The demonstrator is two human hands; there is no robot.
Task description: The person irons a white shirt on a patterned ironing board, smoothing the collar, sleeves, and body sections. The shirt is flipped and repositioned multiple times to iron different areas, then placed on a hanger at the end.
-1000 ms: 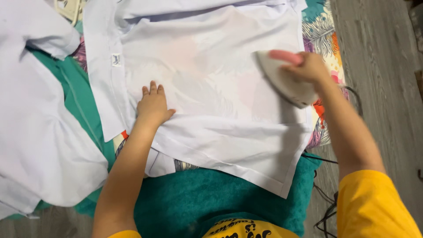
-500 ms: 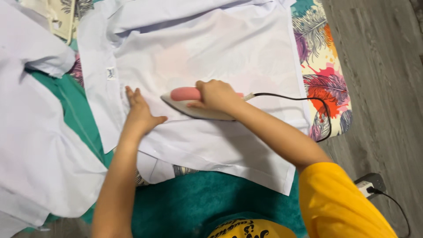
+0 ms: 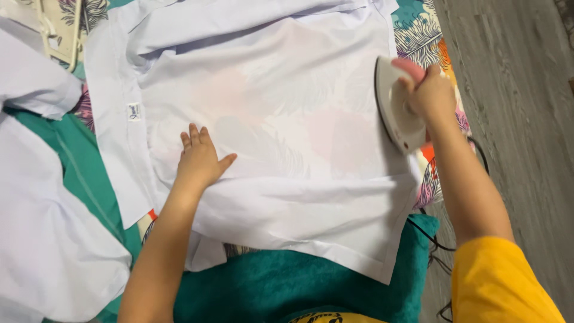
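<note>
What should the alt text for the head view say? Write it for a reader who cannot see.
A person's right hand grips a pink-handled iron at the right edge of a white shirt, while the left hand presses flat on the fabric. The shirt lies over a feather-print cover and teal towel.

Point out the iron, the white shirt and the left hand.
iron (image 3: 396, 107), head view, on its white body.
white shirt (image 3: 287, 119), head view, mid back panel.
left hand (image 3: 198, 162), head view, back of the hand.

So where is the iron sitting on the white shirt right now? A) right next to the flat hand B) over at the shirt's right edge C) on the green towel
B: the white iron with the pink handle, held by the right hand, sits at the right edge of the white cloth shirt, well apart from the flat left hand.
</note>
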